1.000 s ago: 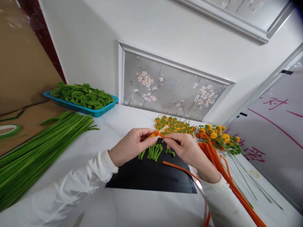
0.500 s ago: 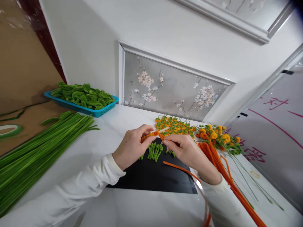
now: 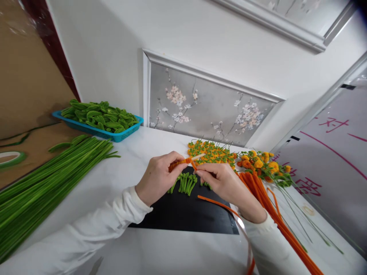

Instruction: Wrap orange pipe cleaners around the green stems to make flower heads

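My left hand (image 3: 160, 173) is closed around a thin pale stick (image 3: 197, 157) with an orange pipe cleaner (image 3: 179, 164) coiled along it. The stick's bare tip points right, above the black mat (image 3: 183, 217). My right hand (image 3: 219, 179) pinches the free end of that pipe cleaner just beside the coil. Under the hands, several short green pipe-cleaner pieces (image 3: 187, 184) lie in a row on the mat. One loose orange pipe cleaner (image 3: 218, 203) stretches across the mat toward my right wrist.
A blue basket (image 3: 126, 135) of green leaf shapes stands back left, above a bundle of long green pipe cleaners (image 3: 57, 187). Small orange flowers (image 3: 210, 151) lie behind my hands. To the right are stemmed flowers (image 3: 266, 166), orange pipe cleaners (image 3: 275, 217) and green tape (image 3: 17, 159) far left.
Both hands stay almost in place, with only a slight shift of the coiled stick to the left. Nothing has been taken up or let go.
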`<action>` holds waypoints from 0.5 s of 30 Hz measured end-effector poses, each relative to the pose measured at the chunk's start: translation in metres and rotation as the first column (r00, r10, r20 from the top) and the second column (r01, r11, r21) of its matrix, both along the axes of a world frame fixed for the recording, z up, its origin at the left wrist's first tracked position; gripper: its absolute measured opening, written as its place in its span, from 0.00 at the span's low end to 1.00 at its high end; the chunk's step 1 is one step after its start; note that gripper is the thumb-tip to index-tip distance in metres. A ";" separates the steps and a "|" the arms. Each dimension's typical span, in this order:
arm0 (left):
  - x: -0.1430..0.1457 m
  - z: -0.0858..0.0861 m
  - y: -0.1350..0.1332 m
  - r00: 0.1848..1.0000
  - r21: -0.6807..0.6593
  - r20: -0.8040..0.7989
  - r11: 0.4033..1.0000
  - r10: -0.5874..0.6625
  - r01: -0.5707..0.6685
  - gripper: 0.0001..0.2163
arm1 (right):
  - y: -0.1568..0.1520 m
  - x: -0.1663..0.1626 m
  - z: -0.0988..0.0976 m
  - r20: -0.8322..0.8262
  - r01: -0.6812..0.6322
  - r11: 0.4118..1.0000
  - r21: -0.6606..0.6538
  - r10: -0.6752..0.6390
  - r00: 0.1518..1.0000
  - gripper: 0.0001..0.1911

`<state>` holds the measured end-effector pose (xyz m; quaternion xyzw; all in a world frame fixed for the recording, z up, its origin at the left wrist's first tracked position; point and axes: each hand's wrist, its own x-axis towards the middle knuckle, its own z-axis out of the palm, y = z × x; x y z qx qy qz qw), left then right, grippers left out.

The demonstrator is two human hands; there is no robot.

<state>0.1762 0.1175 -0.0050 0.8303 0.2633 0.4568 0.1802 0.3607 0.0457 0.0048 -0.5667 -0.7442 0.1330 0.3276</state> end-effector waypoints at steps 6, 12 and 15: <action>-0.001 0.001 0.001 1.000 0.054 0.022 0.999 -0.005 0.004 0.03 | 0.000 0.001 0.001 0.020 -0.001 1.000 -0.018 0.001 1.000 0.16; 0.000 -0.002 -0.001 0.999 0.352 -0.038 0.935 -0.037 0.048 0.03 | 0.002 -0.006 -0.001 -0.477 -0.081 0.984 -0.158 -0.004 0.879 0.25; 0.002 -0.003 -0.007 0.995 0.386 -0.076 0.918 -0.068 0.092 0.03 | 0.005 -0.010 -0.002 -0.574 -0.157 0.978 -0.139 0.050 0.817 0.22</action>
